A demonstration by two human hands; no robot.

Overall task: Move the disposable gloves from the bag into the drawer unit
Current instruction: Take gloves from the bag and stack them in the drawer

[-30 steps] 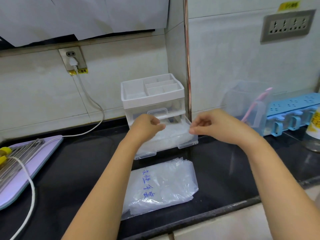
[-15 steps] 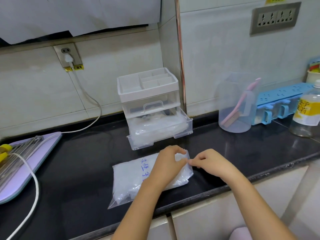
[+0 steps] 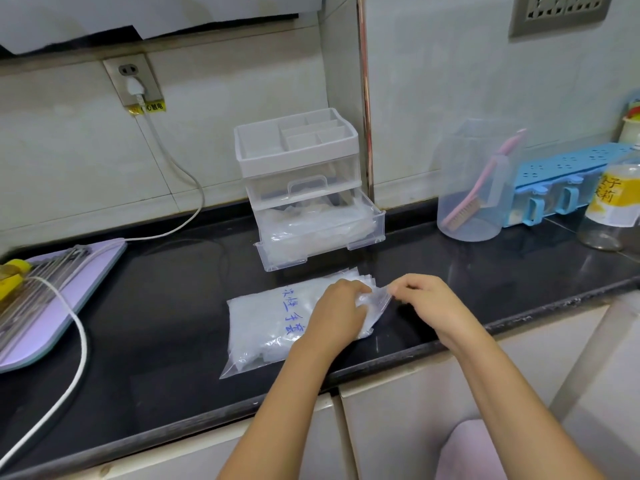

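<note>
A clear plastic bag (image 3: pixel 263 323) with blue handwriting lies flat on the black counter, full of thin clear disposable gloves. My left hand (image 3: pixel 337 313) lies on the bag's right end, fingers curled into the gloves at its mouth. My right hand (image 3: pixel 420 299) pinches the bag's open edge just to the right. Behind the bag stands the white and clear drawer unit (image 3: pixel 298 157). Its lower drawer (image 3: pixel 322 237) is pulled out and holds a loose pile of clear gloves.
A lilac board (image 3: pixel 69 289) with a metal rack and a white cable (image 3: pixel 69 344) takes up the left. A clear jug with a pink brush (image 3: pixel 474 188), a blue box (image 3: pixel 571 174) and a glass bottle (image 3: pixel 609 209) stand at the right. The counter edge (image 3: pixel 381 365) runs under my forearms.
Both hands came down from the open lower drawer to the bag on the counter. They now hold the bag's mouth, left hand on the gloves.
</note>
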